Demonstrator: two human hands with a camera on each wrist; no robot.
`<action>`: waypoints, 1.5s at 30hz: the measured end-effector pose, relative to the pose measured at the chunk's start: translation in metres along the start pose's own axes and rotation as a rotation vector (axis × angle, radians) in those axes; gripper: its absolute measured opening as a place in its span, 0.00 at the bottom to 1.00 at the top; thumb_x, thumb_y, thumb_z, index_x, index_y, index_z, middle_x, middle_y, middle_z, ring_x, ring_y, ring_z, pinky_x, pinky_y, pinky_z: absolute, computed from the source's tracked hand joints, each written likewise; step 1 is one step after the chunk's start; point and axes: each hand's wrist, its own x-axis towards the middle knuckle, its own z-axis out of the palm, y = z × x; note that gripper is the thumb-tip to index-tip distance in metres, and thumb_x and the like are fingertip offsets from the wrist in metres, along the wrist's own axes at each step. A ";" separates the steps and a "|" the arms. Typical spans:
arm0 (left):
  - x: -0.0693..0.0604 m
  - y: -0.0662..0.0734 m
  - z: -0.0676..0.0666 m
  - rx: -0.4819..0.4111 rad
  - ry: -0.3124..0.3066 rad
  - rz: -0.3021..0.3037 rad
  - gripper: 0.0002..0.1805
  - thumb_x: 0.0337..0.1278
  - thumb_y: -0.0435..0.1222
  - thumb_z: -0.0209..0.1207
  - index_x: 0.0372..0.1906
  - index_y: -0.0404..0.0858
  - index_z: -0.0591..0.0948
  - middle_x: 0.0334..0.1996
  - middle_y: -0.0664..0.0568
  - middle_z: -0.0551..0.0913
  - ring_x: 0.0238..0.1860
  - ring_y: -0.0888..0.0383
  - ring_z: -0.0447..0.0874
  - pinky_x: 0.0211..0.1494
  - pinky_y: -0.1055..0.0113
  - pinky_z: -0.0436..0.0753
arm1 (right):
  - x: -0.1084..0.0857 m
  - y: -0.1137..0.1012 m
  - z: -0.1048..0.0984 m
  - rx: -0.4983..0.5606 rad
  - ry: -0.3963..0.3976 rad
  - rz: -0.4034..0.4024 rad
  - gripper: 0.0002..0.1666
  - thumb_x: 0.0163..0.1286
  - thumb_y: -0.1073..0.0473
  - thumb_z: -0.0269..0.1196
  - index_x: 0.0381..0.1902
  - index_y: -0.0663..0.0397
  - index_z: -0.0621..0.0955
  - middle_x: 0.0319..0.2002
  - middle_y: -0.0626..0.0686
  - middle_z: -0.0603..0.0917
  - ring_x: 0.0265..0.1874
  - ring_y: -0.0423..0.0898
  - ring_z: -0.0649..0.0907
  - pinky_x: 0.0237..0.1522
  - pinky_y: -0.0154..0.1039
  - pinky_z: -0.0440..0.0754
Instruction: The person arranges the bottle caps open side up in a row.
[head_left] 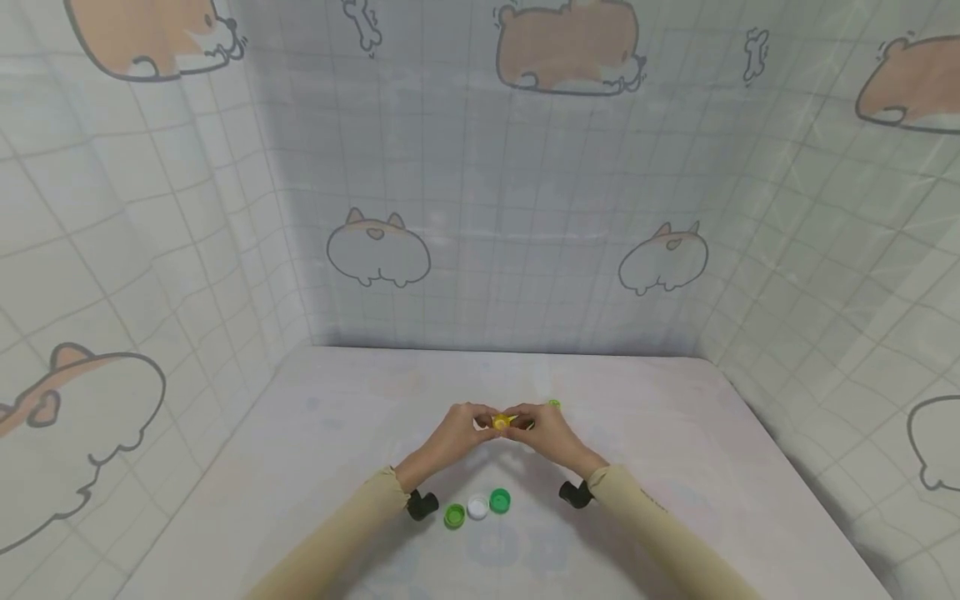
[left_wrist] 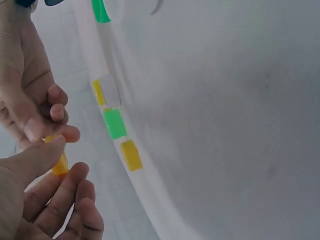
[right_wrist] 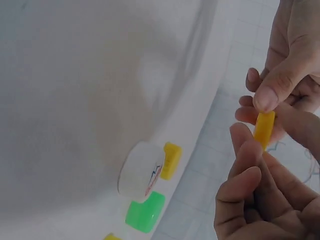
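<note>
Both hands meet over the middle of the table around a small yellow bottle cap. My left hand pinches the cap between thumb and fingers. From the other side my right hand pinches it too. In the left wrist view the yellow cap is seen edge-on, partly covered by fingertips. The right wrist view also has the yellow cap between both hands' fingers, raised above the table.
Nearer me lie a light green cap, a white cap and a darker green cap. Another green cap shows behind the right hand. A printed white lid sits by a yellow cap. Patterned curtains surround the table.
</note>
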 end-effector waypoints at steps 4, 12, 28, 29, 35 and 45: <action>0.000 -0.002 0.000 0.011 -0.015 -0.022 0.14 0.54 0.37 0.67 0.46 0.38 0.86 0.42 0.50 0.87 0.41 0.57 0.81 0.42 0.66 0.78 | 0.000 0.001 0.001 -0.029 -0.003 -0.020 0.15 0.62 0.57 0.68 0.47 0.53 0.84 0.40 0.50 0.88 0.36 0.42 0.84 0.33 0.29 0.80; 0.001 -0.002 -0.004 0.058 -0.040 -0.033 0.16 0.53 0.40 0.67 0.47 0.38 0.86 0.46 0.49 0.86 0.47 0.49 0.80 0.45 0.58 0.79 | 0.002 0.000 -0.001 -0.134 0.019 -0.040 0.18 0.59 0.55 0.71 0.47 0.51 0.85 0.45 0.50 0.85 0.47 0.55 0.80 0.48 0.50 0.79; 0.002 -0.003 -0.008 0.236 -0.060 0.041 0.15 0.51 0.46 0.68 0.42 0.44 0.88 0.44 0.53 0.87 0.48 0.53 0.79 0.53 0.53 0.75 | 0.000 -0.006 -0.002 -0.284 0.031 -0.026 0.13 0.55 0.50 0.73 0.40 0.42 0.87 0.54 0.52 0.79 0.58 0.56 0.69 0.56 0.58 0.69; 0.002 -0.001 -0.008 0.237 -0.062 0.040 0.15 0.51 0.46 0.68 0.42 0.44 0.88 0.43 0.53 0.87 0.48 0.53 0.79 0.52 0.53 0.75 | -0.001 -0.008 -0.003 -0.287 0.031 -0.022 0.13 0.55 0.50 0.73 0.39 0.41 0.87 0.54 0.52 0.79 0.58 0.56 0.69 0.56 0.59 0.69; -0.002 0.015 -0.011 0.278 -0.096 0.052 0.15 0.50 0.49 0.69 0.42 0.46 0.88 0.43 0.55 0.88 0.46 0.55 0.79 0.51 0.51 0.74 | -0.008 -0.018 -0.014 -0.306 0.013 -0.018 0.11 0.53 0.50 0.75 0.35 0.40 0.87 0.54 0.51 0.79 0.58 0.56 0.69 0.55 0.60 0.70; -0.012 0.045 -0.007 0.353 -0.148 0.071 0.13 0.49 0.48 0.69 0.39 0.48 0.88 0.42 0.58 0.87 0.44 0.58 0.77 0.50 0.54 0.71 | -0.027 -0.035 -0.026 -0.442 -0.078 -0.080 0.12 0.51 0.49 0.75 0.33 0.41 0.85 0.55 0.54 0.79 0.59 0.59 0.70 0.56 0.62 0.66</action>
